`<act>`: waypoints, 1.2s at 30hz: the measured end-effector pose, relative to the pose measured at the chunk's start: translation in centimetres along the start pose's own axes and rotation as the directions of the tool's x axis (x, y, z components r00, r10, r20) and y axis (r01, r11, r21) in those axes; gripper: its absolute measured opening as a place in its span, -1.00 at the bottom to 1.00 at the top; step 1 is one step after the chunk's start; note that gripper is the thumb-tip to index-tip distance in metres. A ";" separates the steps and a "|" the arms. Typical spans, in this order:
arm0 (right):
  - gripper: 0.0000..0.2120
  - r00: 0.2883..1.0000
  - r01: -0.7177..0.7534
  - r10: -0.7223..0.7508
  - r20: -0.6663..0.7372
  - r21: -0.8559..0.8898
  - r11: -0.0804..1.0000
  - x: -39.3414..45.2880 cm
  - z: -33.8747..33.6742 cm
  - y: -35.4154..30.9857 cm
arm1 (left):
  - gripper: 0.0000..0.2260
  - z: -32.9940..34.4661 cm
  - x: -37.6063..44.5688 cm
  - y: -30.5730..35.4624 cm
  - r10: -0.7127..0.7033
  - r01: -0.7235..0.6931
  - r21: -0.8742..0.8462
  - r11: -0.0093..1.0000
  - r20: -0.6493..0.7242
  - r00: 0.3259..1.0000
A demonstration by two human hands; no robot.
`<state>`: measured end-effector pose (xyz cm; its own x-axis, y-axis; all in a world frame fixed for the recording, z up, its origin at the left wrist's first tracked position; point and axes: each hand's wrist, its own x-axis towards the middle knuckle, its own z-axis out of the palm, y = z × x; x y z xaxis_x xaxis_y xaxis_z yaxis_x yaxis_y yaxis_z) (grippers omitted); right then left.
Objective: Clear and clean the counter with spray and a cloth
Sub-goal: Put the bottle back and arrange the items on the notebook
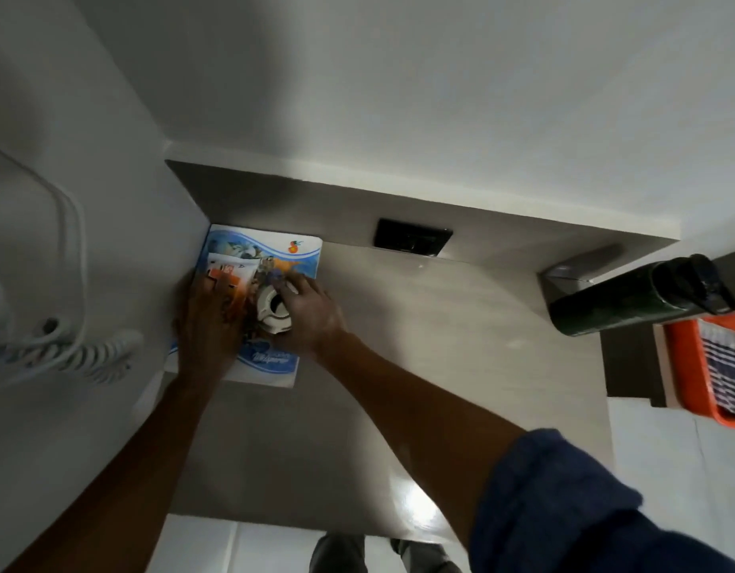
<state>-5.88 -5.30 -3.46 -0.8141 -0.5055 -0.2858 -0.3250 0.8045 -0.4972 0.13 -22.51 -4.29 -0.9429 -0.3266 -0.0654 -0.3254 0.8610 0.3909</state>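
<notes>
Both hands are at the far left corner of the grey desk [419,345], where a printed booklet [266,258] with a blue, white and orange cover lies flat against the left wall. The left hand [208,324] lies palm down on the booklet's left half, fingers [223,285] stretched forward and spread flat on the cover, closed on nothing. The right hand [312,316] is just beside it, its fingers curled around a small round white object [274,310] with a dark hollow centre, which sits on the booklet; the thumb side is partly hidden, so how firmly it is held cannot be told. A dark blue cloth [564,510] is draped over the right forearm, near the bottom right of the view. At the back of the desk a black plate [413,237] is set into the raised ledge. On the far right edge stands a dark green bottle [630,299] with a black top, tilted in the wide view, and beside it an orange basket [688,374] holding something with blue and white stripes. On the left wall hangs a white coiled cord [84,357]. Pale floor tiles show below the desk's near edge.
</notes>
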 end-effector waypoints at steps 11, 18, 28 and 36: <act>0.00 0.905 -0.140 0.280 -0.321 0.397 0.907 -5.0 -0.5 6.5 | -0.54 2.3 -1.1 4.6 0.020 -0.081 -0.238 0.968 -0.248 0.969; 0.00 0.802 -0.417 0.516 -0.303 0.335 0.845 -12.4 -7.1 17.7 | -0.47 5.8 -4.2 15.7 0.001 -0.019 -0.292 0.956 -0.063 0.998; 0.09 0.830 -0.423 0.500 -0.248 0.306 0.853 -12.7 -7.4 21.3 | -0.30 9.0 -5.7 20.0 -0.034 0.054 -0.334 0.941 0.067 0.997; 0.21 0.824 -0.363 0.472 -0.312 0.349 0.864 -13.8 -7.6 21.3 | -0.22 9.1 -6.0 20.4 0.040 -0.041 -0.136 0.990 -0.007 0.999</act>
